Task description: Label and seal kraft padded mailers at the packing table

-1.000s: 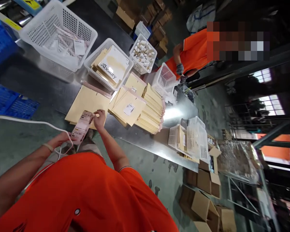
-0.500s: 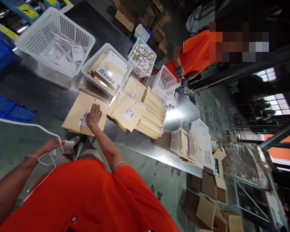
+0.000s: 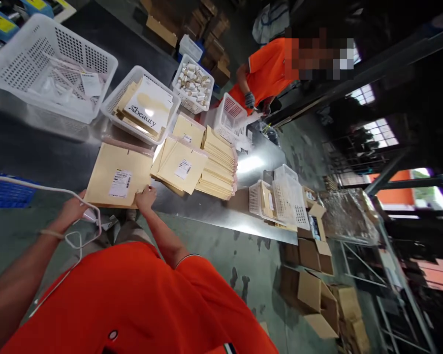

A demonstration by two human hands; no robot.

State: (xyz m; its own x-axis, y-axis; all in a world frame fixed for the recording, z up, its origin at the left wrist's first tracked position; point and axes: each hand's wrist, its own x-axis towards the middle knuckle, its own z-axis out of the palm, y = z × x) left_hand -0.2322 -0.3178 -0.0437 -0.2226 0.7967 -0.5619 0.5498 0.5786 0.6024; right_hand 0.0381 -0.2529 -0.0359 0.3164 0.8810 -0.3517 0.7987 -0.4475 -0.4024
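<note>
A tan padded envelope (image 3: 105, 169) with a white printed label (image 3: 120, 184) lies at the table's near edge. My right hand (image 3: 146, 199) is closed on its lower right corner. At its lower left corner is my left hand (image 3: 74, 210), fingers closed on the envelope's edge. A white cable (image 3: 59, 191) passes over my left hand and loops beside the wrist. Right of this envelope is another labelled envelope (image 3: 173, 172), lying on others. Beyond it, several more are stacked in an overlapping row (image 3: 217, 169).
White baskets hold clear packets (image 3: 105, 54), a "Sbeauty" package (image 3: 109, 104) and small bottle-like pieces (image 3: 205, 104). A co-worker in orange (image 3: 268, 61) stands across the metal table (image 3: 221, 221). More baskets (image 3: 290, 196) sit at the right end; open cartons (image 3: 310, 295) stand below.
My right hand has moved from the label to the envelope's lower right corner. My left hand has come up to the lower left corner. The view has shifted, moving the scene leftward.
</note>
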